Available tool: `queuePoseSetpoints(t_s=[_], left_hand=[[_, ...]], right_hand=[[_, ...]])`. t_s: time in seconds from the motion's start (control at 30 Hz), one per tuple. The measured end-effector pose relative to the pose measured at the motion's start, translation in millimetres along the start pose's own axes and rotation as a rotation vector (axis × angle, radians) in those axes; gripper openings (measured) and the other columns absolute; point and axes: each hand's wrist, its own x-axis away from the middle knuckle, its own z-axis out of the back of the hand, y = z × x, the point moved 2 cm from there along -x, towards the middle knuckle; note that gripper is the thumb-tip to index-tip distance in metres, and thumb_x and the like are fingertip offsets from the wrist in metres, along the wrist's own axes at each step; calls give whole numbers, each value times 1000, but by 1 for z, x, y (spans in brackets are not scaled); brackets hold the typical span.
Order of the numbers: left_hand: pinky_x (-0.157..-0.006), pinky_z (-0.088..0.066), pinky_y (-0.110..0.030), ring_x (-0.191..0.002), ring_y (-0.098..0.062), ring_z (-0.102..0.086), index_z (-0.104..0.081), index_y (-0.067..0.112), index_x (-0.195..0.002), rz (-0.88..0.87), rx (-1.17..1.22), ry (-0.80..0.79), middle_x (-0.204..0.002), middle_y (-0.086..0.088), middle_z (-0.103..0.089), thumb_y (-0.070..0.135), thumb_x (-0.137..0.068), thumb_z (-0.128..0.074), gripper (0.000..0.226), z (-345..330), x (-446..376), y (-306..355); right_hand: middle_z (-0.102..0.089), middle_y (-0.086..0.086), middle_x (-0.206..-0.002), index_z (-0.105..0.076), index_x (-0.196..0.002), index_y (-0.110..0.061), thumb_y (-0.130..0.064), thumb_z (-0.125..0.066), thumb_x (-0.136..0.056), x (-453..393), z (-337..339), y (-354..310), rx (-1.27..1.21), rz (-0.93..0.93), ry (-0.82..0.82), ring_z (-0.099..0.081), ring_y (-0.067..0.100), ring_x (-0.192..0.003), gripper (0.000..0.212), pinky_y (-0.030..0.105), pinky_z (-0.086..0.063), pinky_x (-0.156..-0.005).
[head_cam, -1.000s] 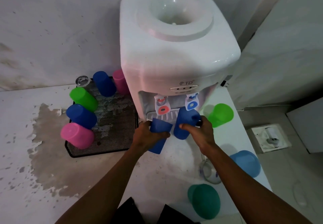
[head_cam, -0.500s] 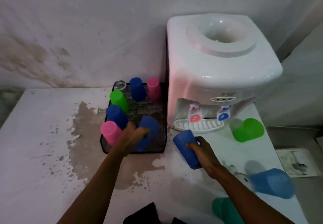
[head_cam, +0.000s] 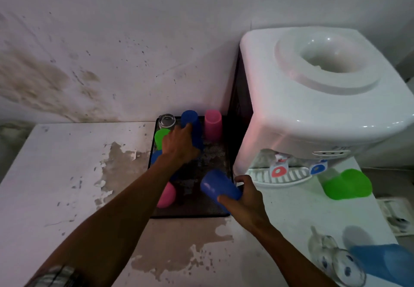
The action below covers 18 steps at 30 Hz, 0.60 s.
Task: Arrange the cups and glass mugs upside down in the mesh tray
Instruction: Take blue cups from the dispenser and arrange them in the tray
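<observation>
Your left hand (head_cam: 179, 146) is gripping a blue cup (head_cam: 192, 129) at the tray's (head_cam: 190, 215) back; your right hand (head_cam: 245, 199) is clasping another blue cup (head_cam: 218, 184), tilted, over the tray's front-right corner.

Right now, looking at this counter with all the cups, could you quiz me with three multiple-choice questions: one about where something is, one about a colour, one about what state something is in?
1. Where does the mesh tray sit?
A. Left of the water dispenser, against the wall
B. On top of the dispenser
C. On the floor

2. What colour is the cup in the right hand?
A. Pink
B. Blue
C. Green

3. How does the green cup right of the dispenser lie?
A. Upside down in the tray
B. Stacked inside another cup
C. On its side on the counter

Answers: 1 A, the tray's right edge runs along the dispenser's side. 2 B, the fingers wrap a blue cup above the tray's near right corner. 3 C, it lies tipped over on the white counter, outside the tray.
</observation>
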Motion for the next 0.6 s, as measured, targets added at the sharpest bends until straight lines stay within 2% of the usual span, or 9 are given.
queuePoseSetpoints(t_s=[0.07, 0.17, 0.27, 0.37, 0.47, 0.6], left_hand=[[-84, -48, -43, -108, -37, -56, -45, 16, -130, -48, -113, -50, -126, -16, -49, 42, -67, -76, 75, -7, -16, 0], [-90, -44, -42, -111, -36, -55, -48, 19, -130, -91, -232, -100, -127, -15, -46, 47, -68, -74, 73, -15, -32, -2], [-96, -37, -44, -110, -35, -57, -49, 20, -128, -94, -242, -116, -127, -13, -48, 48, -69, -71, 69, -22, -41, -5], [-100, -33, -47, -111, -34, -58, -41, 13, -130, -60, -207, -106, -123, -12, -54, 44, -68, -73, 76, -22, -43, -4], [-101, -31, -48, -105, -32, -60, -37, 8, -130, -58, -201, -73, -113, -11, -61, 42, -69, -72, 78, -19, -42, -4], [-104, -28, -55, -103, -32, -60, -40, 9, -122, -69, -202, -48, -110, -10, -61, 42, -68, -71, 70, -19, -40, -5]], right_hand=[[-61, -2, -86, -49, -101, -24, -27, -79, -68, -3, -7, -2, 8, 6, 41, -64, 15, -73, 45, 33, -54, -62], [-64, -2, -91, -53, -99, -25, -32, -79, -64, -7, -17, -3, 23, -1, 52, -64, 14, -75, 44, 37, -58, -67], [-64, -2, -101, -54, -105, -28, -46, -73, -57, -10, -25, -3, 53, -26, 47, -64, 16, -83, 54, 39, -59, -73], [-63, -3, -108, -53, -108, -28, -52, -68, -54, -12, -30, -6, 82, -23, 54, -64, 17, -88, 61, 41, -59, -77], [-62, -3, -110, -52, -112, -29, -50, -68, -55, -14, -32, -12, 120, -22, 63, -63, 17, -92, 63, 42, -58, -80], [-59, -4, -113, -51, -119, -26, -38, -75, -63, -16, -31, -21, 181, -7, 72, -60, 17, -96, 62, 37, -55, -83]])
